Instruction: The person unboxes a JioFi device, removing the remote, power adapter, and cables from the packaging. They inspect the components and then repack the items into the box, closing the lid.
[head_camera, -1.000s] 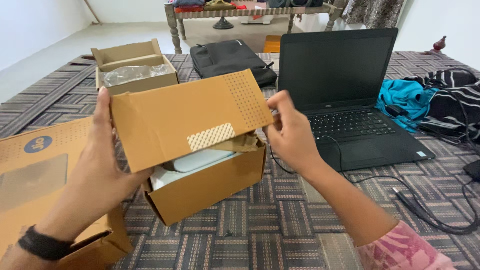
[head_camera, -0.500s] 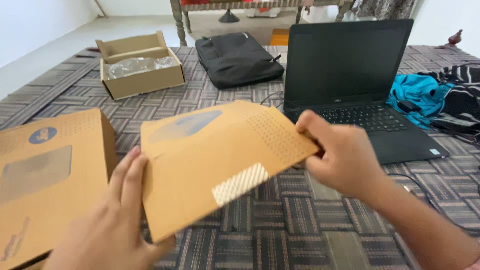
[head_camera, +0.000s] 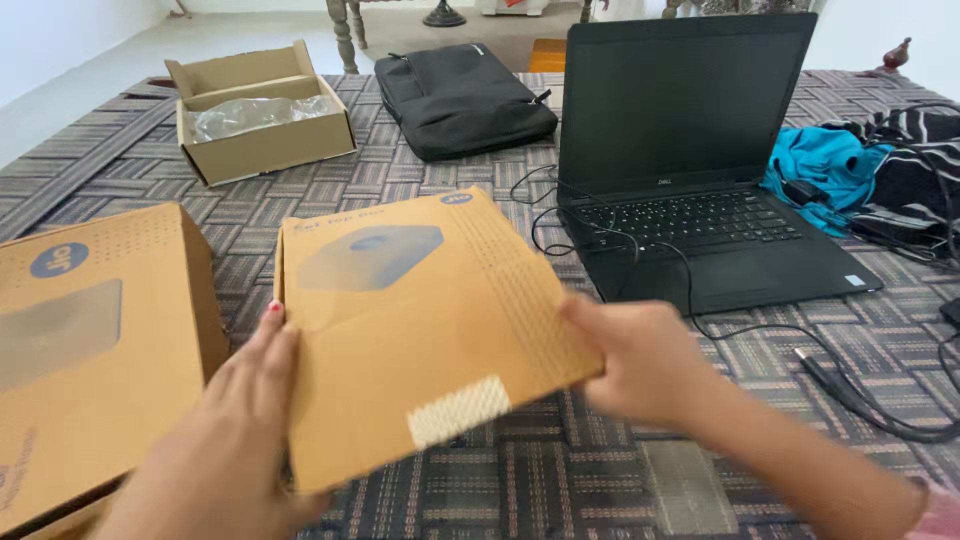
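Patterned woven mat (head_camera: 560, 480) carries a closed cardboard box (head_camera: 420, 320) near its front edge. Left hand (head_camera: 235, 420) fingers lie flat, uncurled, on the box's left side; right hand (head_camera: 640, 360) fingers grip its right edge. Open laptop (head_camera: 690, 170) sits behind, toward the right edge.

- Dead centre, a flat brown cardboard box (head_camera: 420, 320) with its lid down, a pale grey picture of a rounded device on top, a small blue oval label (head_camera: 456, 198) at its twelve o'clock edge and a whitish tape patch (head_camera: 458, 411) near its six o'clock edge.
- At nine o'clock from it, just beside, a bigger brown carton (head_camera: 95, 340) bearing a blue round label (head_camera: 52, 260) and a grey printed panel.
- Up at eleven o'clock, well apart, an open brown box (head_camera: 262, 125) with clear plastic wrap (head_camera: 255, 113) inside.
- At one o'clock, the black laptop's screen (head_camera: 680, 100), upright and dark, with a small sticker (head_camera: 853, 280) on the palm rest.
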